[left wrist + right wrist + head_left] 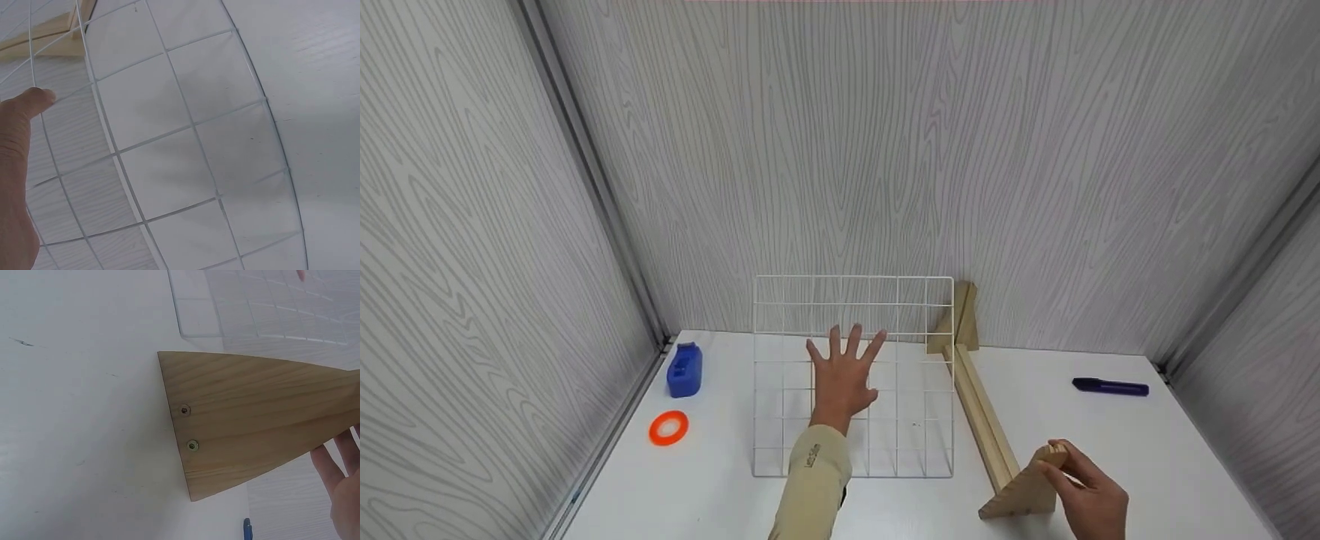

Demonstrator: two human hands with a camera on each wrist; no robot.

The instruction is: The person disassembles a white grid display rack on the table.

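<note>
My left hand [842, 379] is spread, its straight fingers laid over the middle of a white wire grid panel [897, 362]. In the left wrist view the thumb [35, 101] reaches across the wires. To the right, a wooden stand [986, 420] lies lengthwise, a long beam with a tapered end piece at each end. With thumb and fingers, my right hand [1093, 496] pinches the narrow top of its near end piece [1026, 491]. Two screw heads [189, 427] show on that piece's outer face in the right wrist view.
At the left of the white table [720, 502] are a blue tape dispenser [685, 371] and an orange ring [660, 437]. A dark purple pen-shaped tool [1110, 387] lies at the far right. Wood-grain panels [840, 150] enclose the back and both sides.
</note>
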